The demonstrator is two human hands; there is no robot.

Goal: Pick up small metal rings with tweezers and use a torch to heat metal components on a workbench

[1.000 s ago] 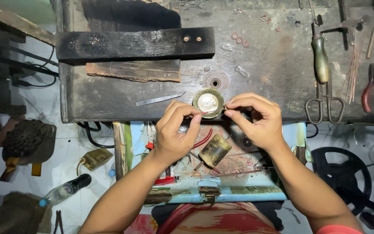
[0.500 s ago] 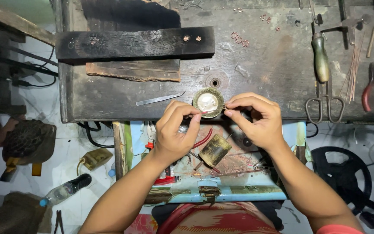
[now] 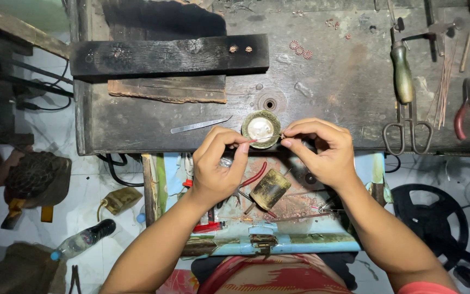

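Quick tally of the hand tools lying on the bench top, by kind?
Tweezers: 1
Scissors: 1
Red-handled pliers: 1
Green-handled tool: 1
Total: 4

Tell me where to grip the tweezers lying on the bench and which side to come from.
Take the tweezers around the broad left end, pinching from above. They lie flat and free, and the thin tips point right toward the small round dish and the left hand, so that side is crowded.
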